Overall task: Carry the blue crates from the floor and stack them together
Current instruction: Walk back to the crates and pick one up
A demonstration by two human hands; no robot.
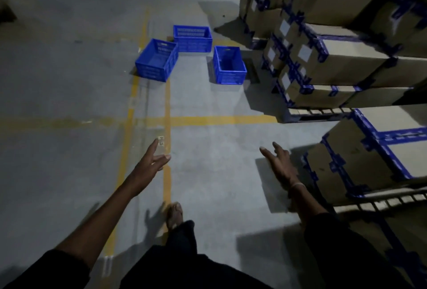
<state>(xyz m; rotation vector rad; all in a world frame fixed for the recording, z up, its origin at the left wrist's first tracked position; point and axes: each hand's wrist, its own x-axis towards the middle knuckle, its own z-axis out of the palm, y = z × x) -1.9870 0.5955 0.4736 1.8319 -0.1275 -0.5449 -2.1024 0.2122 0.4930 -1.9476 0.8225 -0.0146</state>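
Observation:
Three blue plastic crates stand upright and empty on the grey concrete floor ahead. The left crate [157,59] sits askew on a yellow line. Touching its far corner is the back crate [193,38]. The right crate [229,65] stands apart, close to the stacked boxes. My left hand [151,161] is stretched forward with fingers spread and holds nothing. My right hand [278,161] is also extended with fingers apart and empty. Both hands are well short of the crates.
Tall stacks of cardboard boxes [335,62] with blue tape sit on pallets [309,113] along the right. A nearer box stack [369,157] is beside my right arm. Yellow floor lines [167,108] cross the aisle. My sandalled foot [174,213] is stepping forward.

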